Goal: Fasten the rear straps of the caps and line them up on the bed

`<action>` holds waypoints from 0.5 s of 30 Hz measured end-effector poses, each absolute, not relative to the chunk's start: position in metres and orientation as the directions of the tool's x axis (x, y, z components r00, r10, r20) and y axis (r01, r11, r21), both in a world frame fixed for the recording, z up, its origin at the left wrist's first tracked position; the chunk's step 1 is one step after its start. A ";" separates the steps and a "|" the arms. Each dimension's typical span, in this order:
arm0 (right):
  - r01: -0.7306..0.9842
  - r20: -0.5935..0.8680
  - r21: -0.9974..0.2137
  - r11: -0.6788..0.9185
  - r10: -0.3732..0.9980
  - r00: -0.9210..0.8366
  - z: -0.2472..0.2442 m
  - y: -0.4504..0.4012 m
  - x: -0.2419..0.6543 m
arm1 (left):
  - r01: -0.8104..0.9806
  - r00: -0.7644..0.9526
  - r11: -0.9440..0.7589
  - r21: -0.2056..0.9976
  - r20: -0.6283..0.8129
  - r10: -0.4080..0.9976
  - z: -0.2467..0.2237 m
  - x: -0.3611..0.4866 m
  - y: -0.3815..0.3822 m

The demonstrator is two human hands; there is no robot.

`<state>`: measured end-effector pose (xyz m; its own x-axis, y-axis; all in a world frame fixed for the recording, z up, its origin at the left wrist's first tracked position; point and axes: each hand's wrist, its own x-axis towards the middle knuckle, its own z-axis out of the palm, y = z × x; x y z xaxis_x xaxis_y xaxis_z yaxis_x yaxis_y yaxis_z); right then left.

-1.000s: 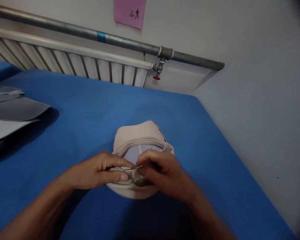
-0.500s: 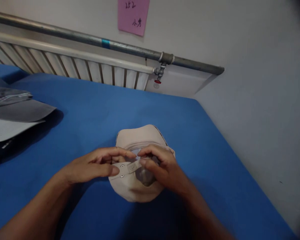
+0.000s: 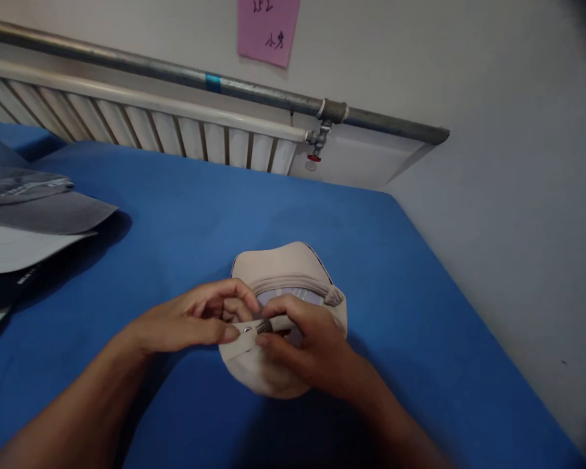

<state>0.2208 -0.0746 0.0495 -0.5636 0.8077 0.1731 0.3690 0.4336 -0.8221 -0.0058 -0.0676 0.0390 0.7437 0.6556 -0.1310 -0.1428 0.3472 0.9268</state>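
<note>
A beige cap [image 3: 286, 264] lies on the blue-covered table, brim away from me and its hollow inside partly showing. My left hand [image 3: 190, 316] is closed on the left end of the cap's back strap [image 3: 244, 332], thumb on top beside a metal eyelet. With thumb and index finger, my right hand [image 3: 307, 335] pinches the same strap close to a dark metal buckle [image 3: 264, 327]. The fingertips of both hands nearly meet there. My right fingers partly hide the strap's right part.
Several stacked caps [image 3: 43, 208] lie at the left. Behind the blue table cover [image 3: 215, 202] are a white radiator [image 3: 166, 133], a metal pipe [image 3: 273, 96] and a red-handled valve [image 3: 314, 157]. A pink note [image 3: 268, 32] hangs on the wall.
My right hand has shifted left and down along the strap to the buckle, which now shows dark. My left hand keeps its hold. The whole view has moved slightly.
</note>
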 end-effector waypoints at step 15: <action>0.477 0.439 -0.333 0.813 0.582 -0.685 0.061 -0.087 0.215 | -0.185 0.747 0.388 0.903 -0.127 0.653 0.027 -0.007 -0.065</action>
